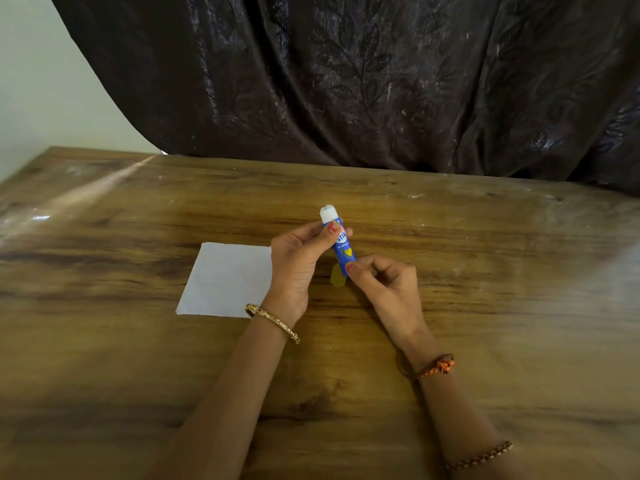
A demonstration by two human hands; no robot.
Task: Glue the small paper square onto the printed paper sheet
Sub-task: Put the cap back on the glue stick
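A white paper sheet is lying flat on the wooden table, partly behind the left hand; an uncapped glue stick is being pinched by that hand while its base is being gripped by the right hand; a yellowish cap is lying beneath; no small square is visible; the exposed glue could be over-extended and smeared.

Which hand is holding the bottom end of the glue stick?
The right hand pinches the bottom end of the glue stick. The left hand grips it higher up, just below the white tip.
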